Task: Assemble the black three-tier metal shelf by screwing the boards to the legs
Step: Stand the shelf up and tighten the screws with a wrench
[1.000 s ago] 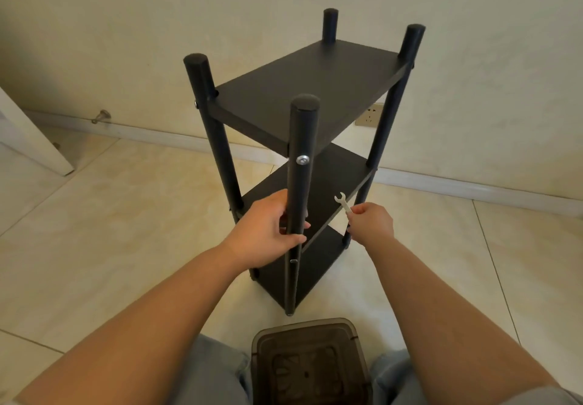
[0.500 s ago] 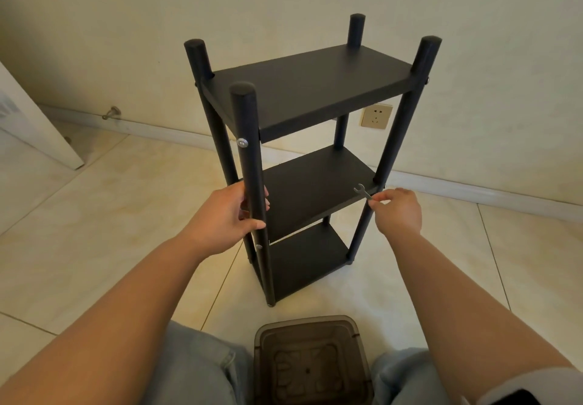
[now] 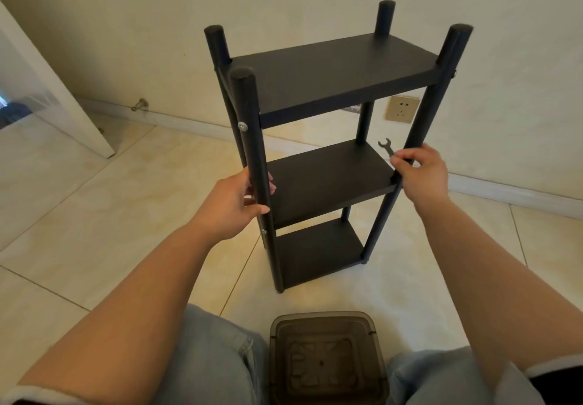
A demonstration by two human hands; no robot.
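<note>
The black three-tier shelf (image 3: 334,73) stands upright on the tiled floor, all three boards fixed between four round legs. Silver screw heads show on the near-left leg (image 3: 252,139). My left hand (image 3: 235,199) is wrapped around that leg at the height of the middle board (image 3: 328,180). My right hand (image 3: 421,172) pinches a small flat wrench (image 3: 386,146) and rests against the near-right leg (image 3: 422,120) at the middle board's corner. The wrench's open jaw points up and is free of any screw.
A dark translucent plastic bin (image 3: 326,357) sits between my knees at the bottom. A wall socket (image 3: 401,108) is behind the shelf above the white skirting. A white door (image 3: 47,89) and a floor door stop (image 3: 140,105) are at the left.
The shelf has turned so its long side faces me and has shifted right. My left hand stayed on the near-left leg; my right hand with the wrench moved right and up to the near-right leg.
</note>
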